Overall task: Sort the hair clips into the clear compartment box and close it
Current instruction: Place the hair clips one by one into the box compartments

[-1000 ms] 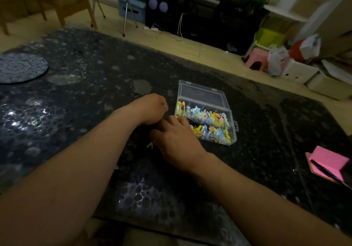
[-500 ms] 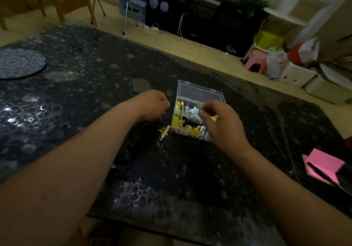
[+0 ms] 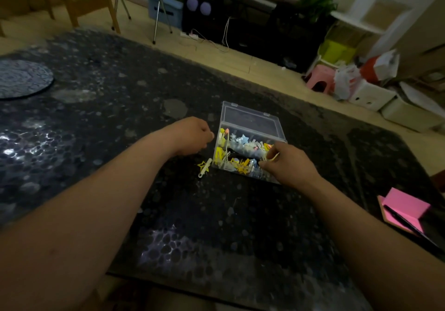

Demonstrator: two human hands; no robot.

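Right hand (image 3: 290, 168), pinching a clip (image 3: 274, 158), lowered into clear box (image 3: 250, 118) on dark table (image 3: 216, 214).

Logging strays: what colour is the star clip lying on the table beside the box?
The star clip is yellow with a pale bar; head view shows it best.

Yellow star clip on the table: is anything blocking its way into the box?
Nothing visible. The yellow star clip lies beside the left wall of the clear box, lid open. The left hand is just beyond it; the right hand pinches a pale clip over its right end.
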